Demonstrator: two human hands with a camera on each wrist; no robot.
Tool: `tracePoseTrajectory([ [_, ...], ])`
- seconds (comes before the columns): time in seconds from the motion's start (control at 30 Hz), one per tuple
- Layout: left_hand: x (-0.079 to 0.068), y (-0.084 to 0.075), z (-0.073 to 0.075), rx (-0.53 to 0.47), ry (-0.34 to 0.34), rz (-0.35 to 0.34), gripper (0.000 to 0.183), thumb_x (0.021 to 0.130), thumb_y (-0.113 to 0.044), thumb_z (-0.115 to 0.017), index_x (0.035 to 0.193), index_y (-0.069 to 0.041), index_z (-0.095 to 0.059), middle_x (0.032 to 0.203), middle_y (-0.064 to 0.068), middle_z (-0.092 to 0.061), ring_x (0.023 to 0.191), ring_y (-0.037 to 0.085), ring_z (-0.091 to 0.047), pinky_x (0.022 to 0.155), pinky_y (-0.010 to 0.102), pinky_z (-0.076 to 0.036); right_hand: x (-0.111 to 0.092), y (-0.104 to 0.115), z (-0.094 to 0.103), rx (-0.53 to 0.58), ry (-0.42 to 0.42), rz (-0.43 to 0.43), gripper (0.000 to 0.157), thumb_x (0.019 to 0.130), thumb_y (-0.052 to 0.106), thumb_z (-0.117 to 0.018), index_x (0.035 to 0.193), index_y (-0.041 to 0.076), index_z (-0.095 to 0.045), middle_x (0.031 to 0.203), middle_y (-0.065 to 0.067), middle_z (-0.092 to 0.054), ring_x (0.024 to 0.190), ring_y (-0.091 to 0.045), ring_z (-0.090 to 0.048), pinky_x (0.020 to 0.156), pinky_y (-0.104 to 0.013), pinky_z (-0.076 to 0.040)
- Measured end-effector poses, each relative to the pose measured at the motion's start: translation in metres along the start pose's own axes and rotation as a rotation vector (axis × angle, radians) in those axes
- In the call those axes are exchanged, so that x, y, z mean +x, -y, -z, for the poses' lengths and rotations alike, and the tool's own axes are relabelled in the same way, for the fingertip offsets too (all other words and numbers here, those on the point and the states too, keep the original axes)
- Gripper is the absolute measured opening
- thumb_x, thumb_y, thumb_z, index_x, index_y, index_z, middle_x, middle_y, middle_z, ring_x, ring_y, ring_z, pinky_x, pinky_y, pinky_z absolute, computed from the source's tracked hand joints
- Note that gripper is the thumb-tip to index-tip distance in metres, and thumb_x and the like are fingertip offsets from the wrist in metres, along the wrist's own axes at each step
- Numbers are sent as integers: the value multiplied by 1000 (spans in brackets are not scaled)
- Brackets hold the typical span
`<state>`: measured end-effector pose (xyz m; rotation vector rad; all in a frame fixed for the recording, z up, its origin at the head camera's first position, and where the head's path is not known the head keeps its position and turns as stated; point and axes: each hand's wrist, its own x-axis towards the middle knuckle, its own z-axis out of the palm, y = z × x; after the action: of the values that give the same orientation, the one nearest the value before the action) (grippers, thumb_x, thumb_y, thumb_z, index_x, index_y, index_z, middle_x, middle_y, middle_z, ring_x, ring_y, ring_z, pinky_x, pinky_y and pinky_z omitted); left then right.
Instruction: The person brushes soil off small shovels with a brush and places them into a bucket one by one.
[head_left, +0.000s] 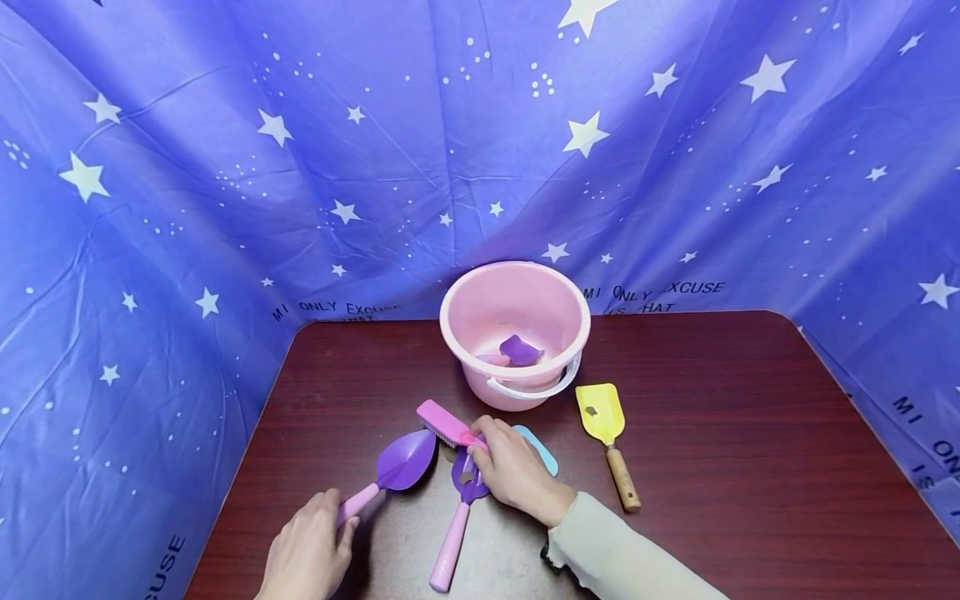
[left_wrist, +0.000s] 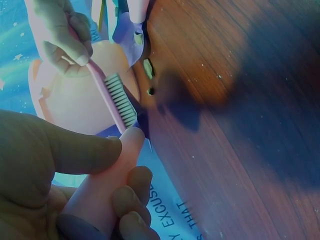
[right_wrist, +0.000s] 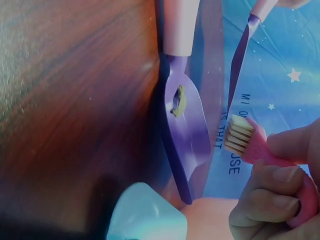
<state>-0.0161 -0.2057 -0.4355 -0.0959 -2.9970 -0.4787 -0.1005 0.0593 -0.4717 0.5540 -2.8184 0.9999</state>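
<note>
My left hand (head_left: 306, 546) grips the pink handle of a purple trowel (head_left: 405, 461), its blade raised and pointing away to the right. Between the fingers and thumb of my right hand (head_left: 516, 468) is a pink brush (head_left: 444, 422) with pale bristles (right_wrist: 239, 136). The brush head overlaps the trowel's tip in the head view; whether they touch I cannot tell. Under the right hand lies a second purple garden tool (right_wrist: 192, 127) with a pink handle, a small brownish clump (right_wrist: 179, 102) on its blade. My right hand partly covers that blade.
A pink bucket (head_left: 517, 396) with a white handle stands behind the hands, a purple piece (head_left: 521, 350) inside. A light blue tool (head_left: 537, 450) is partly hidden behind the right hand. To the right lies a yellow shovel (head_left: 603, 417) bearing a small clump. Small bits (left_wrist: 148, 69) lie on the table.
</note>
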Motion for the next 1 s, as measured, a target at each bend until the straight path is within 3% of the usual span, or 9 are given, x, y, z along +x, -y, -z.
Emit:
tracePoseTrajectory([
  [0.43, 2, 5, 3, -3, -30, 12, 20, 78, -13, -73, 81, -8, -54, 70, 0, -48, 60, 28, -55, 52, 46, -41, 0, -2, 3, 14, -60, 10, 7, 94, 18, -59, 97, 12, -58, 78, 9, -54, 69, -9, -52, 65, -29, -45],
  [0.87, 3, 7, 2, -10, -80, -4, 18, 79, -13, -71, 89, -4, -58, 72, 3, -52, 64, 33, -59, 53, 48, -43, -2, -6, 7, -1, -45, -47, 6, 95, 19, -56, 97, 15, -61, 73, 9, -57, 72, -12, -54, 66, -33, -45],
  [1.0, 3, 7, 2, -22, -97, -1, 18, 79, -12, -71, 91, -3, -59, 71, 4, -53, 63, 33, -59, 52, 47, -42, -3, -4, 8, 38, -40, -34, 6, 96, 16, -55, 95, 14, -61, 69, 10, -55, 62, -6, -52, 60, -27, -44],
])
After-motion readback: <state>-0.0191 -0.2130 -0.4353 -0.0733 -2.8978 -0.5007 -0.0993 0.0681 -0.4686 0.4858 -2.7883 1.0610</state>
